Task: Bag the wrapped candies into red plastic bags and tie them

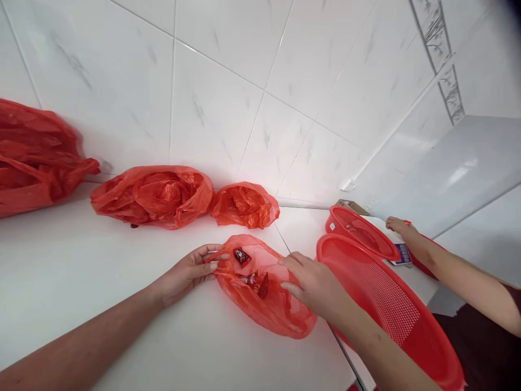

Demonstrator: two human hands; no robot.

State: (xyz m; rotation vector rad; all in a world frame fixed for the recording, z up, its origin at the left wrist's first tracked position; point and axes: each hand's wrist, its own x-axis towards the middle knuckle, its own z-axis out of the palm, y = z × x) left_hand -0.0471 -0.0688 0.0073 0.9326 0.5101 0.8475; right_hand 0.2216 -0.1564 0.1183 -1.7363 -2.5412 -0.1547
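Note:
A red plastic bag [268,304] lies open on the white counter [73,271] in front of me, with a few small wrapped sweets [242,256] inside. My left hand [189,271] pinches the bag's left rim, fingers closed on the plastic. My right hand [313,285] rests on the bag's right edge with fingers curled over the plastic, holding it.
Three more red bags sit along the tiled wall: a large one [36,157] far left, a middle one [157,196] and a small one [244,205]. Two red mesh baskets [391,304] [362,231] stand at right. Another person's arm [448,266] reaches in from the right.

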